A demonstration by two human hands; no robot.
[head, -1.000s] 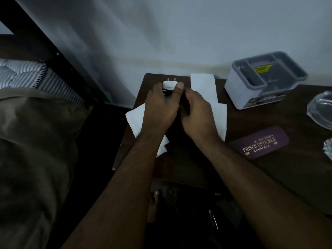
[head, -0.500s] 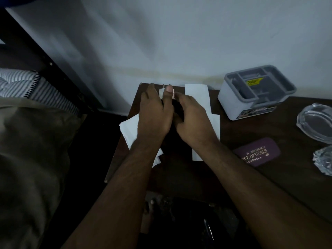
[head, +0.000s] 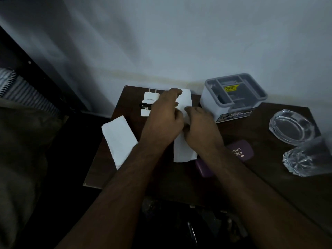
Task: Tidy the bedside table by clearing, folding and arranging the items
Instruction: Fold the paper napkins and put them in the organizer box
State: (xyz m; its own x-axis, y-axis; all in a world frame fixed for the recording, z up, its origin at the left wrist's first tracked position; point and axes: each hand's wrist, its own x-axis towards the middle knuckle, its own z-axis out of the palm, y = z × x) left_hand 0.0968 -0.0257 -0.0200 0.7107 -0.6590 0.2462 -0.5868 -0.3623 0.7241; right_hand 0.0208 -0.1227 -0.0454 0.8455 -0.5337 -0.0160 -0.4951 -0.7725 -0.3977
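1. I see both hands over the long white tissue (head: 185, 148) that lies lengthwise down the middle of the dark bench (head: 136, 178)
2. My left hand (head: 162, 121) lies across the upper part of that tissue, knuckles up, its fingers bent down toward the paper; whether they pinch it I cannot tell from this angle
3. My right hand (head: 201, 130) sits just beside the left one on the tissue's right edge, its fingers curled under at the paper; the grip itself is hidden, so I cannot tell if it holds the sheet
4. The white charger (head: 150, 103) lies flat near the back left corner of the bench, prongs pointing to the wall, with a black cable (head: 144, 106) bundled across its middle; it is just left of my left hand and nothing touches it
5. A second white tissue (head: 119, 141), folded, lies at the left edge of the bench and hangs a little over it, apart from both hands
6. A grey and white organiser box (head: 233, 99) stands at the back against the wall, right of the long tissue
7. A purple glasses case (head: 240, 151) lies partly under my right forearm
8. A glass ashtray (head: 292, 127) sits toward the right, and a cut-glass tumbler (head: 305, 159) lies blurred near it at the frame's edge
9. A bed with striped bedding (head: 23, 90) shows at the left
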